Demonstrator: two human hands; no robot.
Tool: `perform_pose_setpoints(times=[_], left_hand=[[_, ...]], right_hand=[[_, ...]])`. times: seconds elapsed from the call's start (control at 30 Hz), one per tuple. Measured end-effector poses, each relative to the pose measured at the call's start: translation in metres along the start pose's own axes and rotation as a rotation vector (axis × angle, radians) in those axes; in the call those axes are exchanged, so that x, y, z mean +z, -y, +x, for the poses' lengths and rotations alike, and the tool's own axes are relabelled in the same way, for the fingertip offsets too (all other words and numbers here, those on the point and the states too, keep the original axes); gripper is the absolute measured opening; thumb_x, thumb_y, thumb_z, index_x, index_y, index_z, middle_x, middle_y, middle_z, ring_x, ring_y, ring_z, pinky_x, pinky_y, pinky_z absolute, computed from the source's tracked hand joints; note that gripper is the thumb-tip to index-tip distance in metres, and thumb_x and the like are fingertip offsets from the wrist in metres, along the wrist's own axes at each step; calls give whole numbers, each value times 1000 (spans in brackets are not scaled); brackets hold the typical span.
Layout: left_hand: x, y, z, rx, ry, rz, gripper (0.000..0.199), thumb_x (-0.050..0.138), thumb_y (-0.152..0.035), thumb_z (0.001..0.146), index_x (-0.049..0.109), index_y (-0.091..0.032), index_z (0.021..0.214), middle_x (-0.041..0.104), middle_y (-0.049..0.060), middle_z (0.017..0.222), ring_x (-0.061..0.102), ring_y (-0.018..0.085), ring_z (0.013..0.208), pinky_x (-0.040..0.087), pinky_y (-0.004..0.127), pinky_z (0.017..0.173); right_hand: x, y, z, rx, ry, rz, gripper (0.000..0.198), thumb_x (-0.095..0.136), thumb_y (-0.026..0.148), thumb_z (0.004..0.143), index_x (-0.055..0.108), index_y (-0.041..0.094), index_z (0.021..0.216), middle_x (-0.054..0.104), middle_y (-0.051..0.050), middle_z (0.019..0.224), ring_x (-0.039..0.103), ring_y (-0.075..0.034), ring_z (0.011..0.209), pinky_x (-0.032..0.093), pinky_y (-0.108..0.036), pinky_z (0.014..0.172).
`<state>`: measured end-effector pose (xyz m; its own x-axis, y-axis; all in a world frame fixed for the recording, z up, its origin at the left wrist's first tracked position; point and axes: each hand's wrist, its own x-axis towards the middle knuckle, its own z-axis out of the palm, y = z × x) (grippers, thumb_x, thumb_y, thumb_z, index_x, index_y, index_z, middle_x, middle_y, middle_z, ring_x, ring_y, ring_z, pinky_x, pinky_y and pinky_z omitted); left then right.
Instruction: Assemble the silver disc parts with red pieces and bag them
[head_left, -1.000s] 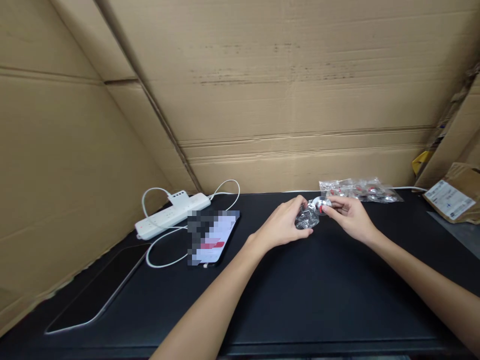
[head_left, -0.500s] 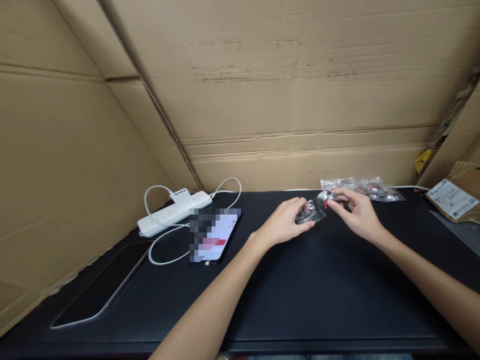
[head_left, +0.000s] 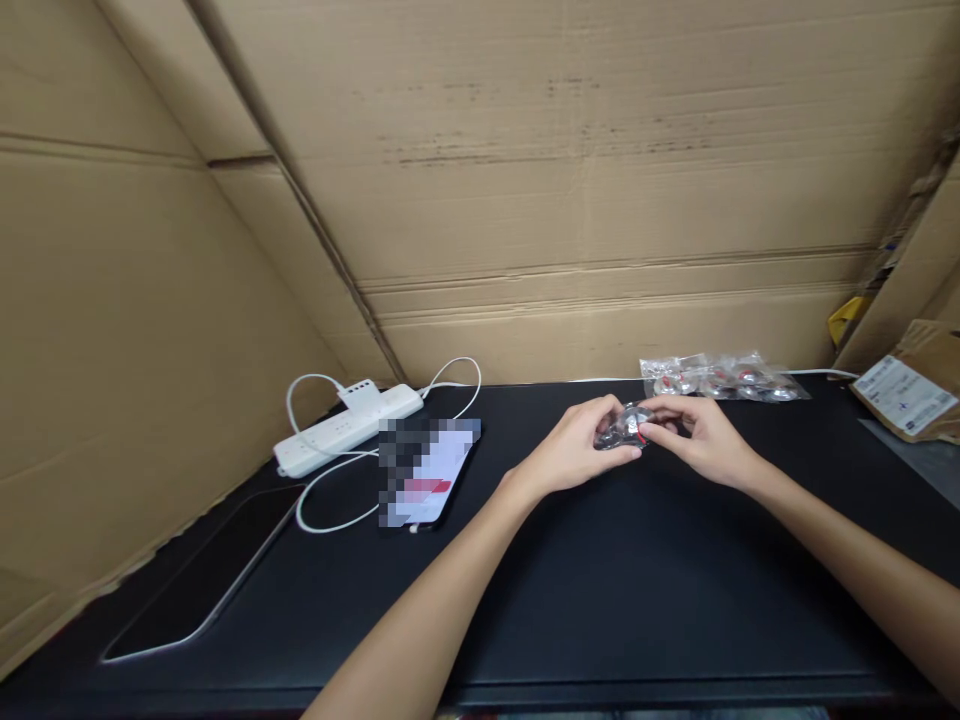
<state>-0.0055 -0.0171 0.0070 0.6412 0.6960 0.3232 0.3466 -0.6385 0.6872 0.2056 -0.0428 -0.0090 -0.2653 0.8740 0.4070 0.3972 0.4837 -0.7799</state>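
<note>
- The metal disc (head_left: 634, 422), shiny and with a touch of red, is between the two hands above the far half of the desk (head_left: 637, 600), right of the middle; whether it rests on the surface is hard to tell.
- A small clear bag (head_left: 609, 437), crumpled, sits right against it on the left; I cannot tell whether the disc lies inside the film or only against it.
- The left hand (head_left: 574, 445) has its fingers curved partway closed, thumb toward the near side, around the clear bag.
- The right hand (head_left: 701, 437) has its thumb and fingers drawn close together in a pinch at the disc's right edge.
- The step in hand seems to be working the disc and the bag together, one side steadied by each hand.
- As I judge it, the next move calls for a light grip on the film at the left and a firm pinch at the right, with the bag's mouth kept free.
- Behind the right hand, well within reach, lie clear packets (head_left: 724, 380) of similar shiny round pieces with red marks.
- Farther out are a brown parcel (head_left: 926, 370) on the right, and a phone (head_left: 442, 475) and a power strip (head_left: 349, 430) on the left.
</note>
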Motion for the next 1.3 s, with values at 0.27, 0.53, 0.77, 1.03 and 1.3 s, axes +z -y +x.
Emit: perform_pose_setpoints(times=[0.27, 0.53, 0.77, 1.03, 1.3], left_hand=[[-1, -1, 0, -31, 95, -118, 24, 62, -39, 85, 62, -18, 96, 61, 1, 81, 53, 14, 69, 42, 26, 62], [3, 9, 2, -94, 97, -376, 29, 66, -28, 82, 66, -17, 110, 69, 8, 96, 65, 18, 80, 53, 32, 70], [18, 13, 3, -128, 28, -529, 33, 71, -31, 80, 67, -17, 109, 71, 7, 89, 69, 19, 76, 57, 36, 73], [30, 17, 5, -168, -81, -606, 36, 74, -31, 79, 67, -16, 111, 73, 9, 93, 72, 21, 78, 57, 41, 80], [36, 14, 5, -199, -123, -740, 38, 79, -30, 74, 68, -15, 106, 73, 8, 93, 72, 22, 80, 58, 43, 83]], right_hand=[[-2, 5, 0, 28, 35, 29, 23, 66, 36, 85, 71, 21, 102, 75, -6, 88, 69, -23, 80, 55, -37, 74], [-7, 6, -1, 26, 44, 27, 20, 69, 38, 83, 67, 20, 90, 72, -5, 82, 68, -21, 76, 53, -32, 68], [-8, 4, 2, 74, 87, 107, 24, 73, 40, 79, 75, 21, 94, 76, -5, 85, 70, -21, 76, 55, -34, 70], [-11, 4, 3, 59, 85, 72, 25, 62, 39, 87, 75, 22, 100, 76, -6, 91, 69, -20, 76, 55, -33, 67], [-7, 3, 1, 77, 13, -105, 14, 60, 33, 88, 66, 20, 86, 70, -3, 73, 63, -19, 67, 45, -31, 62]])
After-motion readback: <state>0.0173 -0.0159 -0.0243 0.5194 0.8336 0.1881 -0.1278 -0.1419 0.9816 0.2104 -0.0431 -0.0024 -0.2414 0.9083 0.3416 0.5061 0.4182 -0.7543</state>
